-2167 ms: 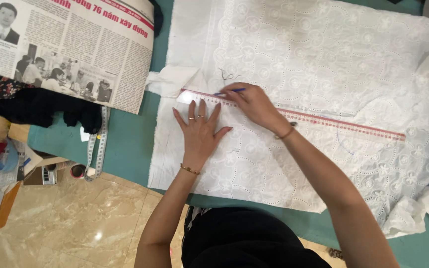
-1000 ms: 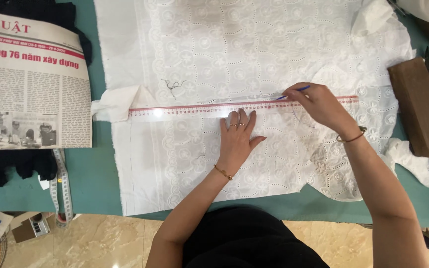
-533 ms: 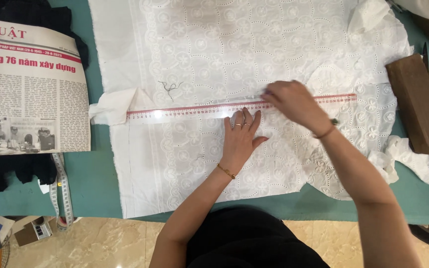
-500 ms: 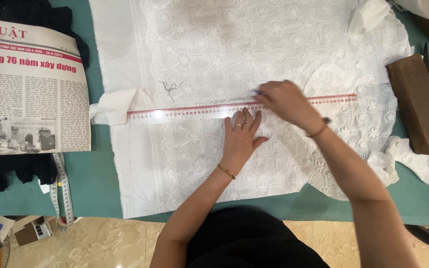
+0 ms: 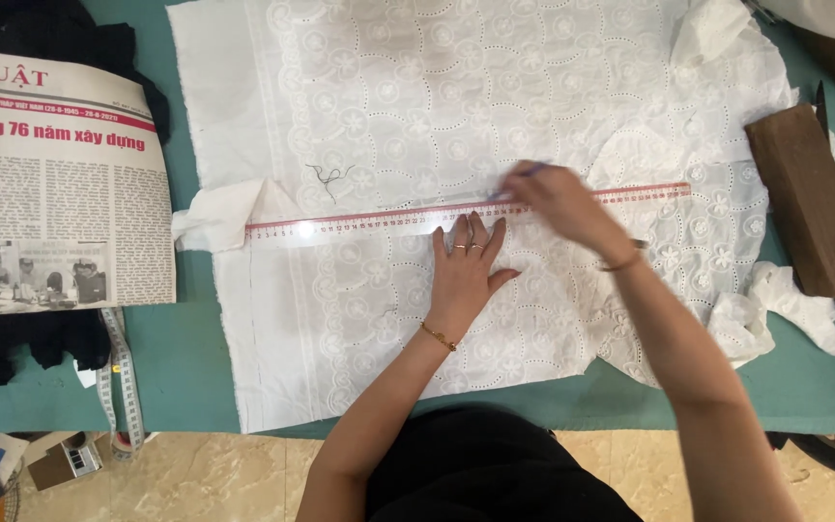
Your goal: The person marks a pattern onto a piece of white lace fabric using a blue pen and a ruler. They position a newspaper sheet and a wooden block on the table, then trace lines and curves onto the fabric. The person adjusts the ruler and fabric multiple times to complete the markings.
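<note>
left hand: flat, palm down, fingers spread, pressing on the ruler's lower edge and the fabric below it. Rings on two fingers, thin bracelet at the wrist.
right hand: motion-blurred, closed around a pen, tip at the ruler's upper edge, just at 1 o'clock from the left hand.
ruler: long, clear, red scale, lying roughly 9-to-3 across the fabric, right end slightly higher.
fabric: white eyelet lace, spread flat on the teal table; covers most of the centre. Small dark thread squiggle at 12 o'clock from the ruler's left part.
newspaper: at 9 o'clock from the fabric, lying over dark cloth.
tape measure: at 7 o'clock, hanging off the table's near edge.
brown block: at 3 o'clock, on the table beside the fabric's right edge.
white scraps: at 4 o'clock, just below the block.
</note>
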